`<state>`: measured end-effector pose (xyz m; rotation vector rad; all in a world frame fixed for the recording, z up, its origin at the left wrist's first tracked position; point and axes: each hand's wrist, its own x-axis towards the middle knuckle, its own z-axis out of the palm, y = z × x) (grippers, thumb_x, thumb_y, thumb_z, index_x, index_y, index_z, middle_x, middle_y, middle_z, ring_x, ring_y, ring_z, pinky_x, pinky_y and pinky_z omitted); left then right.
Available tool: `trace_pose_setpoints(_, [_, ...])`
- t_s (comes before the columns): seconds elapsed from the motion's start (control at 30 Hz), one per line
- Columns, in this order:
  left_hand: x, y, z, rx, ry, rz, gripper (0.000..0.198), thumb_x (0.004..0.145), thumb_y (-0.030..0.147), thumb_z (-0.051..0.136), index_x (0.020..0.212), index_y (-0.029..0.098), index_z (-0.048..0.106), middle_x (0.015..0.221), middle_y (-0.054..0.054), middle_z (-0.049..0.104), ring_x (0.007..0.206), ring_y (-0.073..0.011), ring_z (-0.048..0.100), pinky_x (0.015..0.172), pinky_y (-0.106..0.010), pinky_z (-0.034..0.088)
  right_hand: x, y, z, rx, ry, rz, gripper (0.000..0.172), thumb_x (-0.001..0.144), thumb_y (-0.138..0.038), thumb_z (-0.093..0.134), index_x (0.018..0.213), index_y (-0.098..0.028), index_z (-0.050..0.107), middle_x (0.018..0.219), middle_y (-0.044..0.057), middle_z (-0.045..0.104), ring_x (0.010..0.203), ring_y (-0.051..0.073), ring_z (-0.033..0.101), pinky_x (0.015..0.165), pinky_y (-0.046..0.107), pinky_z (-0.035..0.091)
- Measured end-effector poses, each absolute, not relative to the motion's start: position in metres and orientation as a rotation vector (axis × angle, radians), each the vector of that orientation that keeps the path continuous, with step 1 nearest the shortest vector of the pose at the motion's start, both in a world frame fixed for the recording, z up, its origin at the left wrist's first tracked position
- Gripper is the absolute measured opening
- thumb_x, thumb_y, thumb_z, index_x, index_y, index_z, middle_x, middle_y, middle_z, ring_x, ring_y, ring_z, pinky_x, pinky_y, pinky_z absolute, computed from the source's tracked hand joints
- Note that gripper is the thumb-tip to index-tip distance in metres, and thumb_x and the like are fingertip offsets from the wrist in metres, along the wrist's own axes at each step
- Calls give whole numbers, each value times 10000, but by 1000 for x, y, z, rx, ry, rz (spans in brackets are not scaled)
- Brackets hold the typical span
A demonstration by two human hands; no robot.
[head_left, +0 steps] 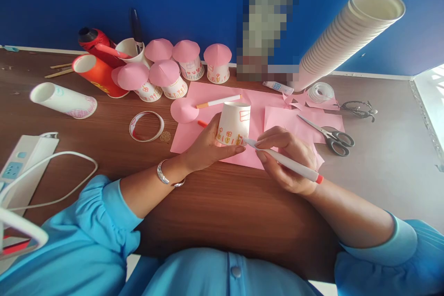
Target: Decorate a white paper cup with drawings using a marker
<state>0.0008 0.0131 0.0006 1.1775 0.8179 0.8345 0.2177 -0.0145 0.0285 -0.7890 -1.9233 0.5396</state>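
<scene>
My left hand [208, 148] grips an upside-down white paper cup [233, 122]. Red and yellow flowers run along its lower rim, and a red window shape is drawn near its top. In my right hand [286, 159] is a white marker [294, 166] with a red end, its tip touching or very near the cup's lower right edge. Under the cup lie pink paper sheets [208, 92]. Behind my left hand a pink paper cone [184, 110] and a marker with an orange-brown end [219, 101] rest on the paper. An orange cap [202, 123] shows partly beside my left hand.
Several decorated cups with pink cone roofs [218, 55] stand at the back. A tall stack of paper cups [350, 32] leans at the right. Scissors [333, 138], a clear tape roll [321, 92], a tape ring [146, 126] and a power strip [26, 166] lie around the table.
</scene>
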Motion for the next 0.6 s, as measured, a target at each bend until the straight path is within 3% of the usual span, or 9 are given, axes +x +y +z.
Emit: trace_pose_setpoints(0.6, [0, 14, 1, 1190, 815, 821, 632, 778, 442, 921, 1227, 262, 513, 1073, -41, 638, 977, -234, 647, 861, -424, 588, 216, -12, 28, -777, -1942, 564, 126, 952, -125, 677, 1031, -223, 669, 828, 43, 717, 709, 188, 716, 591, 327, 596])
